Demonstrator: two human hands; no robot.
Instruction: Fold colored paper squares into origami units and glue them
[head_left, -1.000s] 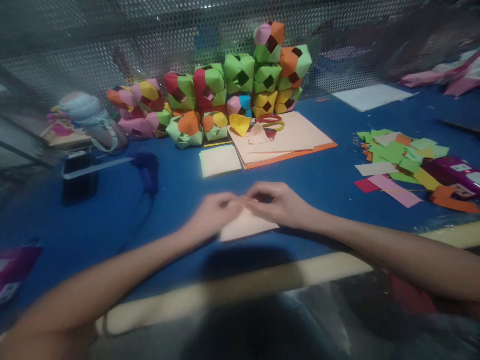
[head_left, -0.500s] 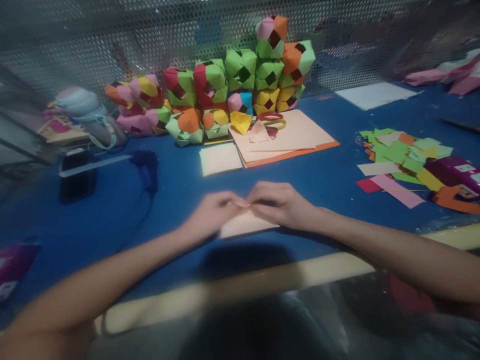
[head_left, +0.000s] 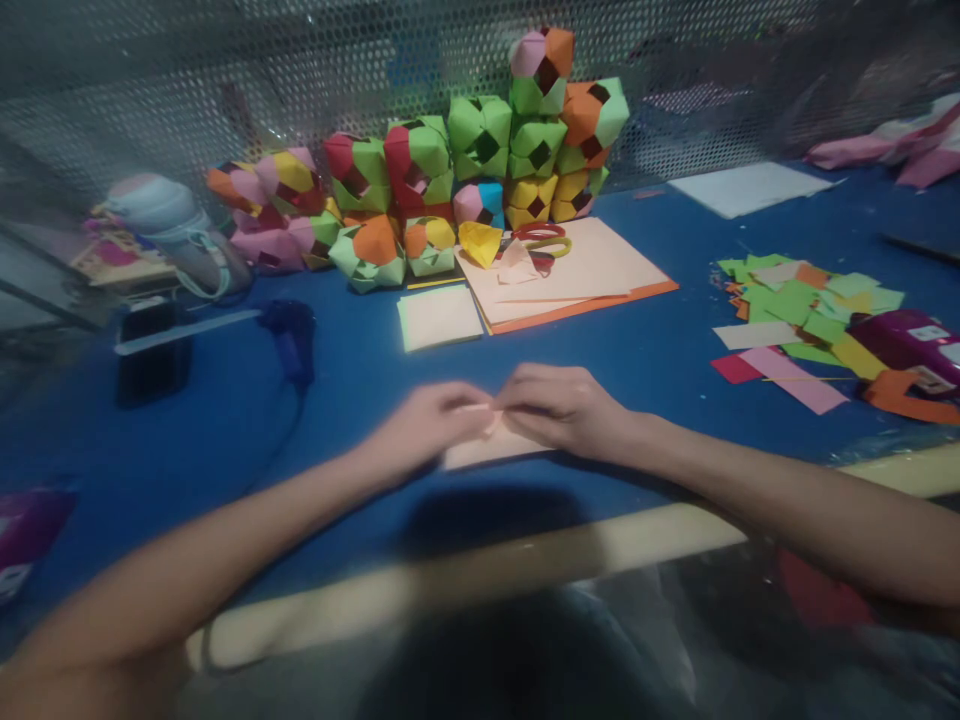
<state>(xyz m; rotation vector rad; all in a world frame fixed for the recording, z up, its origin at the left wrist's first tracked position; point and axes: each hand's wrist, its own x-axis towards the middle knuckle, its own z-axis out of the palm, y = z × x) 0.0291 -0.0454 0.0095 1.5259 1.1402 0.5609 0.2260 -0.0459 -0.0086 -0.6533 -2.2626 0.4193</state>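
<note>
Paper is lying on the table, with the left hand and right hand pinching its far edge, which is looking partly folded, while the near part is seemingly lying flat, not folded yet.

We hold our left hand and right hand close together, pinching, our bare left forearm and right forearm slanting inward.
</note>
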